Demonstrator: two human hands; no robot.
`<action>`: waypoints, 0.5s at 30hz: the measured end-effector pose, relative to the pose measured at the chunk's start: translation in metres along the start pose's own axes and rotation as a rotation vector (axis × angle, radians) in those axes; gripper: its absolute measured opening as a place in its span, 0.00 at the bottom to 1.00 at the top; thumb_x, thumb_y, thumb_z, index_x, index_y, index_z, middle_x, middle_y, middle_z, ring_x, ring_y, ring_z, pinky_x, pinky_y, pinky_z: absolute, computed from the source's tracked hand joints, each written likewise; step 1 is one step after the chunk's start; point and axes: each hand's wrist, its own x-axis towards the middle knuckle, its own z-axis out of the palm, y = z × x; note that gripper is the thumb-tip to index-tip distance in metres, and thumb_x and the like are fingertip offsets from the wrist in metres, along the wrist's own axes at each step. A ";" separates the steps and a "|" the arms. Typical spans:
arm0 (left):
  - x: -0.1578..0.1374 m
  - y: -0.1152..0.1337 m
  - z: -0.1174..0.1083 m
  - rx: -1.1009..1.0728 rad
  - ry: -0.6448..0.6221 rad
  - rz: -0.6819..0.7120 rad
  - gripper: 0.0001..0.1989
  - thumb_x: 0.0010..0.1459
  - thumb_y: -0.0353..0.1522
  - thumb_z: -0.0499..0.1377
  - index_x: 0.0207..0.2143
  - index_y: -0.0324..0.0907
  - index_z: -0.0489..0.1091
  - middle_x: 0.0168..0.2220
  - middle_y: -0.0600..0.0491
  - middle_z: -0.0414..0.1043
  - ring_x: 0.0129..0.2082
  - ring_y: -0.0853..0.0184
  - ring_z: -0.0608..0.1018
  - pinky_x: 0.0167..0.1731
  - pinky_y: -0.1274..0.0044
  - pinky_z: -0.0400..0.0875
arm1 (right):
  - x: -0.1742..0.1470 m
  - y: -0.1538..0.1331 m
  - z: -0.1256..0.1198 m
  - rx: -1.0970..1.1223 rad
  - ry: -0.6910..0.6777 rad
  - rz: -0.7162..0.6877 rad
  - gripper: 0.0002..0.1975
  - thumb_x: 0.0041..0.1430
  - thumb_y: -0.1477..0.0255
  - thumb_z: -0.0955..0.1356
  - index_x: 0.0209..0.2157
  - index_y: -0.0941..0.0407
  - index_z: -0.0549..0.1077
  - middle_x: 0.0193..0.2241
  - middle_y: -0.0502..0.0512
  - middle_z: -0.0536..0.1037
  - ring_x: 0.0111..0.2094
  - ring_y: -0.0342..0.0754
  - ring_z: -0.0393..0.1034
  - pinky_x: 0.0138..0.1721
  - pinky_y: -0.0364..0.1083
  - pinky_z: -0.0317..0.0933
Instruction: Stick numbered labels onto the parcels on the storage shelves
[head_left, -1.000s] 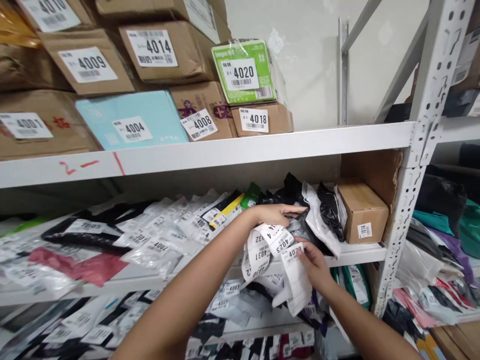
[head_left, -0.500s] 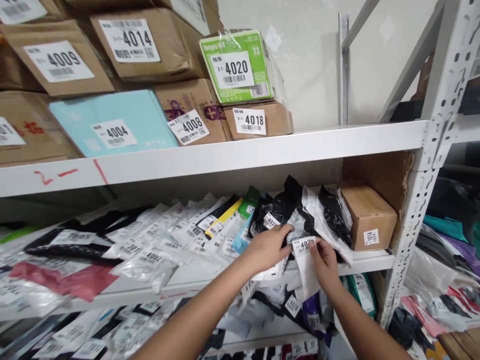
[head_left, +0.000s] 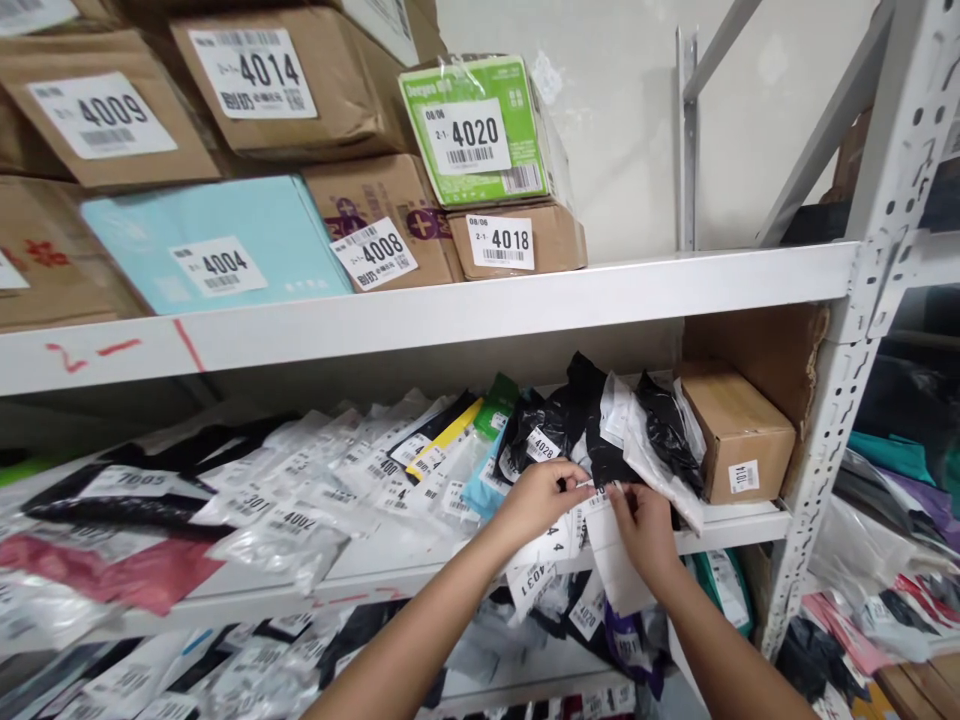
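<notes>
My right hand (head_left: 646,530) pinches the upper part of a white label strip (head_left: 616,565), which hangs down below the fingers. Closed at the strip's top edge, the fingertips of my left hand (head_left: 541,496) nearly meet those of the right. Further white labels (head_left: 529,592), one printed 4031, dangle beneath my left hand; how they are held is hidden. Just behind the hands lies a black plastic parcel (head_left: 606,455). Another black parcel with a 4028 label (head_left: 541,444) is close to my left hand, and a white parcel (head_left: 654,455) leans behind my right hand.
Bagged parcels (head_left: 300,525) line the middle shelf to the left. A cardboard box (head_left: 739,440) stands at its right end beside the metal post (head_left: 821,450). Overhead, the upper shelf edge (head_left: 450,320) carries labelled boxes. More parcels (head_left: 247,660) lie on the shelf below.
Both hands have come together at the top of the label strip, covering most of its printed number. Labels under my left hand now hang lower. The view has shifted slightly.
</notes>
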 end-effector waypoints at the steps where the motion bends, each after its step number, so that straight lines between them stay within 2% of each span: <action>1: 0.002 0.001 0.000 0.019 0.006 -0.004 0.11 0.48 0.40 0.59 0.25 0.41 0.75 0.26 0.58 0.66 0.26 0.69 0.67 0.29 0.78 0.58 | 0.001 0.000 0.000 -0.040 0.005 -0.013 0.28 0.60 0.49 0.61 0.20 0.57 0.71 0.16 0.55 0.73 0.19 0.45 0.61 0.24 0.45 0.54; 5: 0.005 0.010 0.002 0.214 0.035 -0.056 0.07 0.50 0.28 0.55 0.21 0.42 0.70 0.23 0.58 0.67 0.27 0.69 0.70 0.29 0.78 0.56 | 0.002 0.003 -0.003 -0.155 -0.046 -0.032 0.24 0.60 0.55 0.62 0.18 0.56 0.67 0.14 0.52 0.69 0.18 0.44 0.59 0.23 0.45 0.50; 8: 0.005 0.020 0.003 0.360 0.039 -0.107 0.08 0.49 0.25 0.55 0.20 0.42 0.68 0.21 0.58 0.66 0.27 0.69 0.69 0.28 0.78 0.54 | 0.001 0.003 -0.006 -0.151 -0.132 -0.020 0.18 0.59 0.61 0.63 0.22 0.57 0.72 0.18 0.55 0.74 0.21 0.46 0.65 0.25 0.44 0.53; 11: 0.005 0.025 0.003 0.403 0.038 -0.128 0.09 0.50 0.24 0.56 0.19 0.42 0.67 0.21 0.58 0.66 0.26 0.69 0.68 0.27 0.78 0.53 | -0.001 0.003 -0.007 -0.143 -0.151 -0.004 0.16 0.60 0.63 0.62 0.25 0.58 0.73 0.22 0.57 0.77 0.23 0.47 0.68 0.27 0.44 0.55; 15: 0.007 0.024 0.005 0.388 0.051 -0.127 0.11 0.52 0.25 0.56 0.18 0.43 0.66 0.20 0.58 0.66 0.26 0.69 0.70 0.27 0.78 0.54 | -0.005 0.001 -0.007 -0.177 -0.081 -0.028 0.23 0.61 0.56 0.63 0.17 0.54 0.62 0.14 0.50 0.66 0.18 0.44 0.60 0.23 0.44 0.49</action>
